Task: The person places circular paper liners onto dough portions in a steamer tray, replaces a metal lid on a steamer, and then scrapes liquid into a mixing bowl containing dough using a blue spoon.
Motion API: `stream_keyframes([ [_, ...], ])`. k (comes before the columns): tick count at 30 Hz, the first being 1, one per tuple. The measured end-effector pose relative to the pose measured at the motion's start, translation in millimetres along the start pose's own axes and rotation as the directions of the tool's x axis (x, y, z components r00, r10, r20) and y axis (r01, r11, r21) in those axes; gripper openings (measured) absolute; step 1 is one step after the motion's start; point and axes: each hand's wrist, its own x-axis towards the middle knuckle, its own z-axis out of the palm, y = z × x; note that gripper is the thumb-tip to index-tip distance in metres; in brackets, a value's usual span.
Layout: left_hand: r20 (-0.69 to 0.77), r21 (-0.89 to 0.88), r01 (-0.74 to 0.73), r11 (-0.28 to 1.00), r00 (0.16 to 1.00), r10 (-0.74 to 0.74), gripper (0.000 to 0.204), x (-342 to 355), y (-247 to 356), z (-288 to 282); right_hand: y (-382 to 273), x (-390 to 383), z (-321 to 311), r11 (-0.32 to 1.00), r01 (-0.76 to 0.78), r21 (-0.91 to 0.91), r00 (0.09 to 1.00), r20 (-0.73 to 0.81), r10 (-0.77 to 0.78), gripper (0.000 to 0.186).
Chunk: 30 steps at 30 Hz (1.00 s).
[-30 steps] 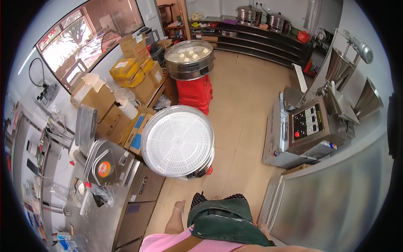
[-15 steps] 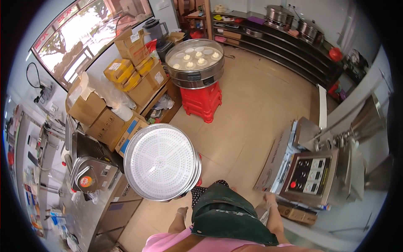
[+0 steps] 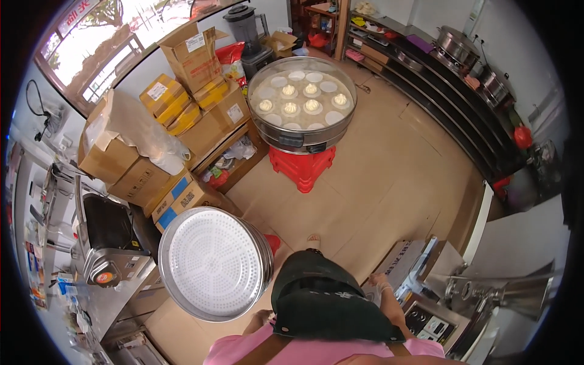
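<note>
Beside a round perforated steamer tray, atop a stack at lower left, hangs my left hand, partly behind my body with its fingers unclear. To the right of my dark green apron, my right hand hangs with loosely curved fingers and nothing visible in it, near a steel machine. Farther forward, a large steel steamer on a red plastic stool carries several white pleated buns on round papers.
Stacked cardboard boxes and a blender line the left wall. A steel counter with equipment is at lower left. Dark shelving with pots curves along the back right. The tiled floor runs between them.
The bun steamer and red stool appear larger and nearer as I have moved forward. The empty tray has slid down-left in view, and my right hand has come into sight.
</note>
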Motion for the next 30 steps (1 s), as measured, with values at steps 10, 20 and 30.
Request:
stream_keyframes([
  [10, -0.135, 0.116, -0.238, 0.964, 0.958, 0.253, 0.041, 30.1, 130.7, 22.7, -304.3, 53.4, -248.0, 0.745, 0.51, 0.43, 0.72, -0.687, -0.097, 0.026],
  [20, -0.26, 0.361, -0.482, 0.799, 0.77, 0.582, 0.039, 8.1, 247.1, 143.1, -696.9, 98.3, -316.9, 0.524, 0.818, 0.235, 0.572, -0.242, -0.784, 0.039],
  [30, -0.424, -0.224, -0.459, 0.86, 0.84, 0.338, 0.036, -45.7, 340.9, 225.3, -724.7, 182.5, -307.3, 0.468, 0.876, -0.116, 0.471, -0.008, -0.882, 0.052],
])
